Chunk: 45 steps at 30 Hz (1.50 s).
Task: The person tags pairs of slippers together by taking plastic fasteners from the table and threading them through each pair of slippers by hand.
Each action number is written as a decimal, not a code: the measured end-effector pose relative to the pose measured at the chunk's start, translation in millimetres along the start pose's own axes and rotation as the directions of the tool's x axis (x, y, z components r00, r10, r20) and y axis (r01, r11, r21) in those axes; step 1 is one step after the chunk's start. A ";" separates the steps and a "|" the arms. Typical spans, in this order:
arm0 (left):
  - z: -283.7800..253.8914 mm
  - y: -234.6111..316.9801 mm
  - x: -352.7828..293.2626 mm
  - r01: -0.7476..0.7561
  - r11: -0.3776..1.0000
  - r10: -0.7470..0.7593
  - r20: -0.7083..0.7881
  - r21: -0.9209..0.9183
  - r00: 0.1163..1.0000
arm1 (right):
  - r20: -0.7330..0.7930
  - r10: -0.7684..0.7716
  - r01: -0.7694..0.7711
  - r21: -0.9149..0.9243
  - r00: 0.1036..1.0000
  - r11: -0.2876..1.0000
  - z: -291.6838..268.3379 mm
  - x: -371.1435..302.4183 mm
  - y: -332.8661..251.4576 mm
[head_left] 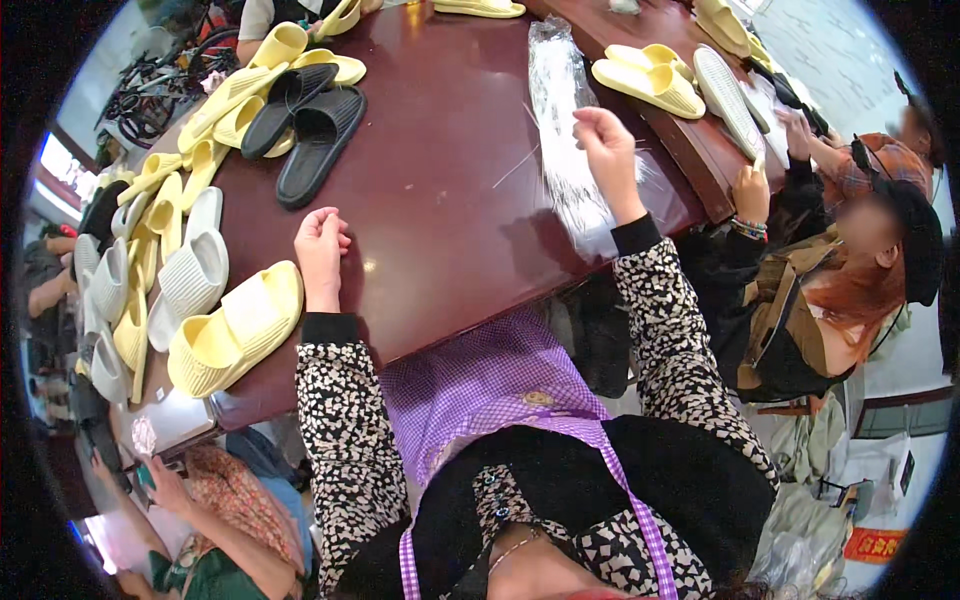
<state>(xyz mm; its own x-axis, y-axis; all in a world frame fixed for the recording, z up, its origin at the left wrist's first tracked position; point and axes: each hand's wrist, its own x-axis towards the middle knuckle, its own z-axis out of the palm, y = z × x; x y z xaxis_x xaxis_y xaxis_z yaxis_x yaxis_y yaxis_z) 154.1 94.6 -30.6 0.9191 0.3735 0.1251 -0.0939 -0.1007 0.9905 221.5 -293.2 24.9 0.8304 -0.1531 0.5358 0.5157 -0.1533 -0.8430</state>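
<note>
Looking down from a person's head at a dark red, glossy bench (430,200), two bare hands reach forward in black-cuffed sleeves patterned in black and cream. The left grip (322,245) has its fingers curled in toward the thumb above the near left part of the bench; whether it pinches something thin, I cannot tell. The right grip (603,140) is raised farther forward, fingers bent and tips gathered, and again I cannot tell if a fine strand is caught there. Beneath and just left of the right grip lies a long clear plastic sleeve of thin white strands (560,110) (one loose strand pokes out sideways toward the left grip). Left of the left grip and nearer the body sits a yellow slide sandal (240,325); just ahead of that grip lie black slides (322,140), and beyond the yellow slide, farther left, is a cluster of grey slides (190,275) mixed with yellow ones. Ahead and right of the right grip rests a pair of yellow slides (655,85), with a pale sole (728,100) beside it and a co-worker's hand (751,195) at its near end.
</note>
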 end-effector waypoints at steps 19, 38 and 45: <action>177.3 34.3 -59.2 -0.636 0.749 0.458 0.549 0.186 0.699 | 0.422 -0.070 0.124 -0.101 0.904 0.987 -5.0 -52.0 18.2; 75.3 27.6 -118.3 -0.032 0.969 0.075 0.170 -0.245 0.983 | 0.388 0.118 0.199 -0.683 0.914 0.703 -4.8 -2.5 51.2; 14.8 34.5 -145.2 -0.032 0.811 -0.018 -0.079 -0.585 0.997 | 0.375 0.050 0.246 -0.696 0.926 0.674 -1.2 6.3 72.6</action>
<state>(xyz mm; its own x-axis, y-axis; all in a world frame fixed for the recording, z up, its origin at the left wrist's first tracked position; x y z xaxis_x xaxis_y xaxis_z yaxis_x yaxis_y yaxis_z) 23.0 23.2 -15.4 0.8876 0.4469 0.1118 -0.3292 0.4455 0.8326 263.9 -306.5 -32.9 0.8734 0.2165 0.4362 0.4047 -0.8209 -0.4029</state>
